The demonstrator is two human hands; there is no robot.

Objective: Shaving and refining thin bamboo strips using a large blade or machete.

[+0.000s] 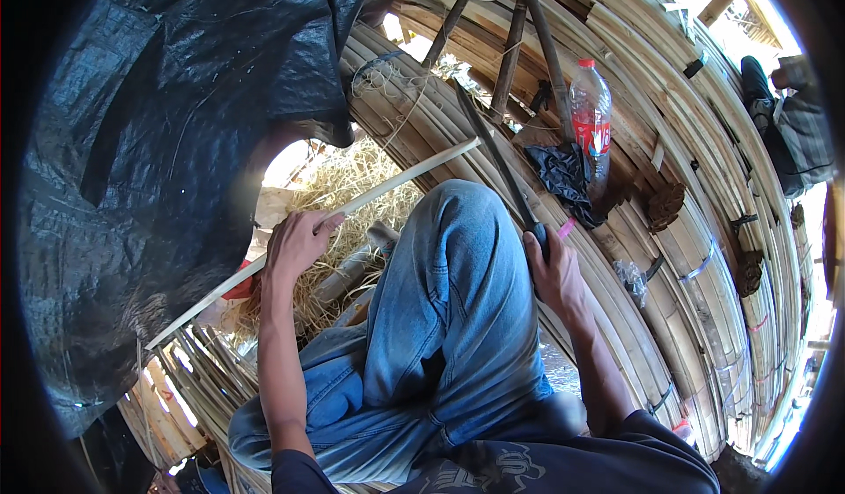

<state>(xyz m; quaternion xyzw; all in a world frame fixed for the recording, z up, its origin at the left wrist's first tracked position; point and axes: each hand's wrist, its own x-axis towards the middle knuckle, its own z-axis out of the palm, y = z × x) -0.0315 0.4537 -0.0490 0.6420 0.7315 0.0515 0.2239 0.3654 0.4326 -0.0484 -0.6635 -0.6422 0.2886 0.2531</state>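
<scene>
My left hand [299, 246] is closed round a long, thin bamboo strip [396, 180], which runs slantwise from the lower left up to the blade. A long knife with a dark blade [498, 155] and a black handle is gripped in my right hand [554, 274], its tip pointing up and away. The strip's far end lies right by the blade; whether they touch I cannot tell. Between my hands rises my bent knee in blue jeans [458, 256]. Something pink [567, 228] shows beside the knife handle.
Bundled bamboo strips [634, 274] curve along the right. On them stand a red-capped plastic bottle [591, 115] and a crumpled black plastic bag [563, 177]. A black tarp [176, 142] hangs at the left. Pale shavings [370, 173] cover the ground. Another person's leg [797, 133] appears far right.
</scene>
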